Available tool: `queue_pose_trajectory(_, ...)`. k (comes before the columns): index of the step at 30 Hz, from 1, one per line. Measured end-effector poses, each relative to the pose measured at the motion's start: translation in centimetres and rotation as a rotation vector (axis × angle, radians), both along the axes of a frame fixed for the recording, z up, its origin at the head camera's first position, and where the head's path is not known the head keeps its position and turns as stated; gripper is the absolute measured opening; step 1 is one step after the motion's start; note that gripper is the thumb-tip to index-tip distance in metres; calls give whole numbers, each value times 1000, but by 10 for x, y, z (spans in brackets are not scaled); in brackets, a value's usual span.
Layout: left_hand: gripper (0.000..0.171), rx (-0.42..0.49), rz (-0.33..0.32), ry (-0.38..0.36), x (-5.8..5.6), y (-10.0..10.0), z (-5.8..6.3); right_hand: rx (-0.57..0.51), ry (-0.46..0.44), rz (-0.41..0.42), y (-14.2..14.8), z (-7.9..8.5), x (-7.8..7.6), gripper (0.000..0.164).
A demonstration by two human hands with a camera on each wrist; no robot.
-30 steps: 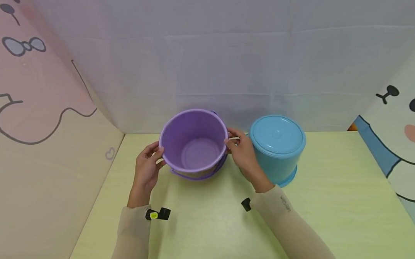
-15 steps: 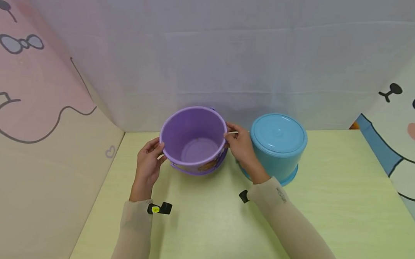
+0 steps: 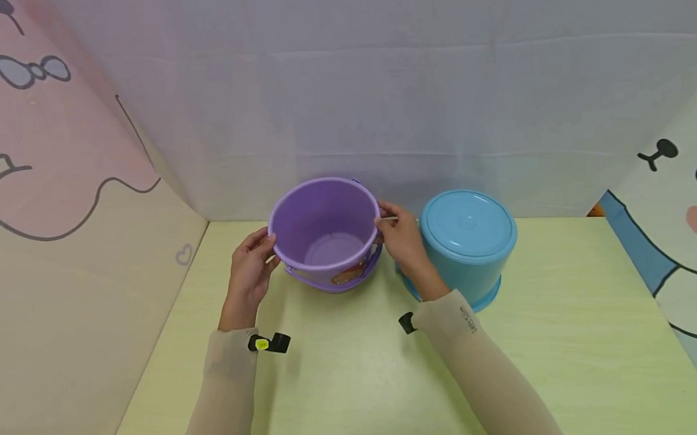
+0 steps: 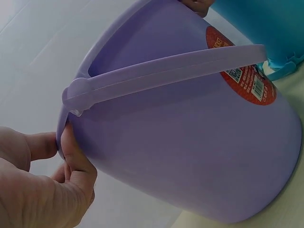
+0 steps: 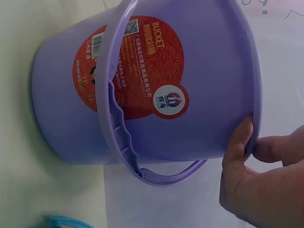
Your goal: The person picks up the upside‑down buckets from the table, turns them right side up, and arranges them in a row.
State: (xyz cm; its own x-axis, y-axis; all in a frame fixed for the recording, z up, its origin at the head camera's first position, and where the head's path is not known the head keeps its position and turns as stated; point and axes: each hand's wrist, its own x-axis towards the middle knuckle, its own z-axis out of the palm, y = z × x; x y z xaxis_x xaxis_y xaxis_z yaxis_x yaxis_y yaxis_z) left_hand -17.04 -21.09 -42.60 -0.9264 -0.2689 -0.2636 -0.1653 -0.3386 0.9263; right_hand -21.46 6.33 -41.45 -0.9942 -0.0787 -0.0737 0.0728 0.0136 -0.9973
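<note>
The purple bucket (image 3: pixel 324 236) is seen just L of the blue bucket (image 3: pixel 467 245), mouth up, its tall axis nearly upright & reaching down from the grip. Its rim is pinched by both hands: on the side away from the blue bucket by the L hand (image 3: pixel 249 271), on the side toward it by the R hand (image 3: pixel 403 239), the nearer one. Vs. 1 sec ago, the mouth is seen flatter, w/ more red sticker (image 5: pixel 142 71) shown.
</note>
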Motion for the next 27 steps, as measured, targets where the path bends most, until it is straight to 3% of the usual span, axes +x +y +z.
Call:
queue_pose_trajectory(15,27,70,24,23,-2,2,6,-3,34,-47,-4,8,0,45)
queue_pose_trajectory(21,28,115,31,39,-1,5,0,31,69,-89,-7,4,4,41)
queue_pose_trajectory(27,37,112,20,28,9,7,-9,22,50,-73,-4,-7,15,41)
